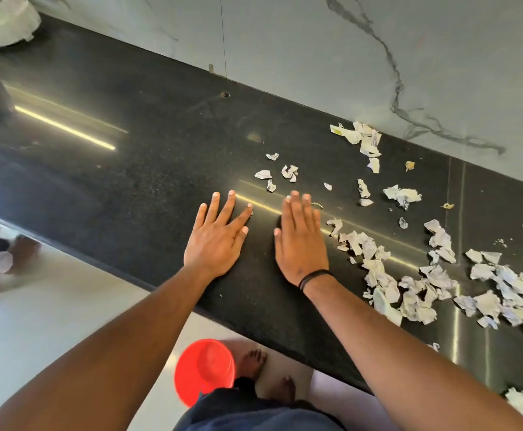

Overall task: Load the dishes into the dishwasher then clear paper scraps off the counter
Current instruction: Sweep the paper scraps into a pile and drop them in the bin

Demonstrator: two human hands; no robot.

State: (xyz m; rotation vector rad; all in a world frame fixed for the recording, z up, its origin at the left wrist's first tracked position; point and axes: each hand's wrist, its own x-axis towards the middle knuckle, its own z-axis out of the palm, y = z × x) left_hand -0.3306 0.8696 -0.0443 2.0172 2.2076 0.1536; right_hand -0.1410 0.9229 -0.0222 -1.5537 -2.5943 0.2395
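Both my hands lie flat, palms down, on the black stone counter point(148, 144). My left hand point(218, 236) has its fingers spread and holds nothing. My right hand point(300, 241) keeps its fingers together, a black band at the wrist, its outer edge next to a heap of torn paper scraps point(388, 284). More paper scraps point(503, 290) lie thick to the right, and a few small paper scraps point(288, 172) sit just beyond my fingertips. Another cluster of paper scraps point(367, 141) lies against the wall.
A red bucket point(204, 370) stands on the floor below the counter's front edge, beside my bare feet point(254, 363). A white object point(6, 21) sits at the counter's far left. The marble wall point(316, 48) backs the counter. Another person's foot point(20, 250) shows at left.
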